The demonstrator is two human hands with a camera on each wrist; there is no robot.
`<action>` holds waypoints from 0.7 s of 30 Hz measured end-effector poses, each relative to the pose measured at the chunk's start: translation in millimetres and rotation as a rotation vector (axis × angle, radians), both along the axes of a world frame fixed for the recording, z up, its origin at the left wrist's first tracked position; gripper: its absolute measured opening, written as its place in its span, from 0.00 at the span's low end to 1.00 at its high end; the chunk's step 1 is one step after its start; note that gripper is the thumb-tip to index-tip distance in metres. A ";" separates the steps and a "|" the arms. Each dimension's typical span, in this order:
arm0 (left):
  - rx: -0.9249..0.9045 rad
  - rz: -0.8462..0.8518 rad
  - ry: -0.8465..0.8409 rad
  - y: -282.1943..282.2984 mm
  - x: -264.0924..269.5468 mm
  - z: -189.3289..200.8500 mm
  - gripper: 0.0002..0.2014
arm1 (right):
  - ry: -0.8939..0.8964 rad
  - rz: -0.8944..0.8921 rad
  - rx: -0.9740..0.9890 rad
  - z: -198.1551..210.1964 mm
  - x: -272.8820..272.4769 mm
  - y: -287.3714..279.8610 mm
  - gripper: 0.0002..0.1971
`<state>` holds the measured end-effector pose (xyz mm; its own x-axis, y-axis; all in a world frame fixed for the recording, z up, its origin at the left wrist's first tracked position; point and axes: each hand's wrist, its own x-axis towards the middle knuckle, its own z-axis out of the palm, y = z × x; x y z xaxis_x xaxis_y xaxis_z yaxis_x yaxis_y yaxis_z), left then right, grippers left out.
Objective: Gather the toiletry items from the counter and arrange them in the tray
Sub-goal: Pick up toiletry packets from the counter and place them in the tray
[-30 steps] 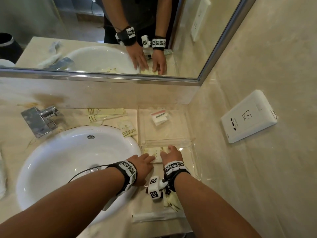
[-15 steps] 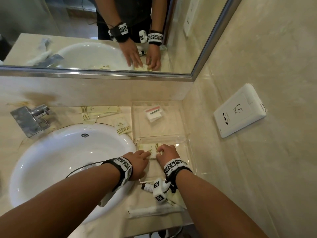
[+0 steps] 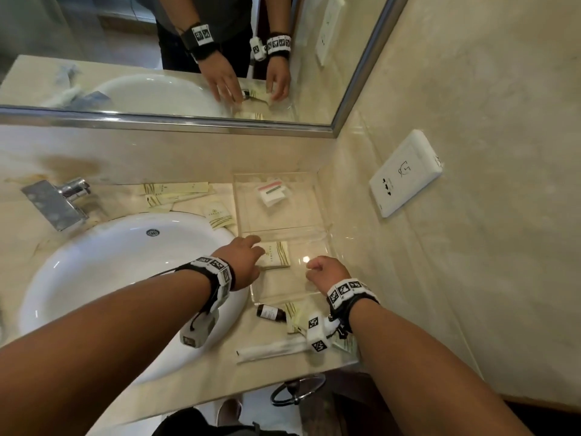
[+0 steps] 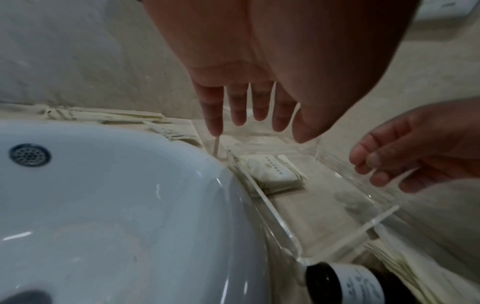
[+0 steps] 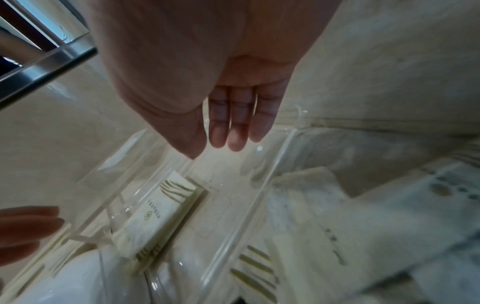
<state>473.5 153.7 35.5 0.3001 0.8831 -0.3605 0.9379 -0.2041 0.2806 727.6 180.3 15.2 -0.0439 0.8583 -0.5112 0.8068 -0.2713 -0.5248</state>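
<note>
Hovering above the tray (image 3: 325, 243), both the left hand (image 4: 249, 86) and right hand (image 5: 228, 98) show relaxed, empty fingers in wrist views. A packet (image 3: 276, 254) lies below the left fingertips. Head view adds sink (image 3: 94, 262), beige counter (image 3: 119, 202), mirror (image 3: 125, 58).

A hotel-style bathroom: white sink (image 3: 125, 278), chrome tap (image 3: 56, 199), wall mirror (image 3: 157, 58), marble counter (image 3: 94, 190)
</note>
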 end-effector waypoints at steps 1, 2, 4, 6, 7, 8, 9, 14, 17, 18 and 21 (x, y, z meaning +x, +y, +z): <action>0.003 0.028 -0.018 -3.0 -0.9 0.9 0.26 | -0.019 0.006 -0.006 2.2 1.8 -6.1 0.14; 0.000 0.057 -0.036 -6.1 -1.8 2.5 0.26 | -0.035 0.011 -0.013 3.7 2.7 -12.2 0.14; -0.011 0.102 -0.067 -12.8 -4.6 6.2 0.26 | -0.097 0.049 -0.025 6.2 1.7 -24.8 0.13; -0.016 0.113 -0.075 -20.6 -8.3 9.3 0.25 | -0.175 0.099 -0.040 7.3 -1.5 -39.2 0.13; -0.018 0.112 -0.074 -24.4 -9.9 10.0 0.25 | -0.204 0.110 -0.049 7.7 -3.0 -46.8 0.12; -0.023 0.110 -0.072 -28.0 -11.4 10.5 0.25 | -0.226 0.111 -0.058 7.1 -4.1 -54.3 0.13; -0.028 0.110 -0.070 -31.3 -12.1 10.9 0.24 | -0.248 0.109 -0.066 6.4 -4.9 -61.8 0.13; -0.034 0.084 -0.095 -43.1 -8.1 11.1 0.23 | -0.323 0.129 -0.077 2.0 -5.3 -90.5 0.15; -0.018 0.045 -0.104 -46.6 0.8 10.7 0.23 | -0.358 0.127 -0.057 -2.9 -7.2 -103.5 0.16; -0.010 0.031 -0.103 -47.1 4.2 10.5 0.23 | -0.363 0.121 -0.048 -5.7 -8.9 -106.7 0.17; -0.012 -0.044 -0.087 -47.5 15.5 8.6 0.24 | -0.375 0.126 -0.011 -14.3 -13.6 -115.0 0.20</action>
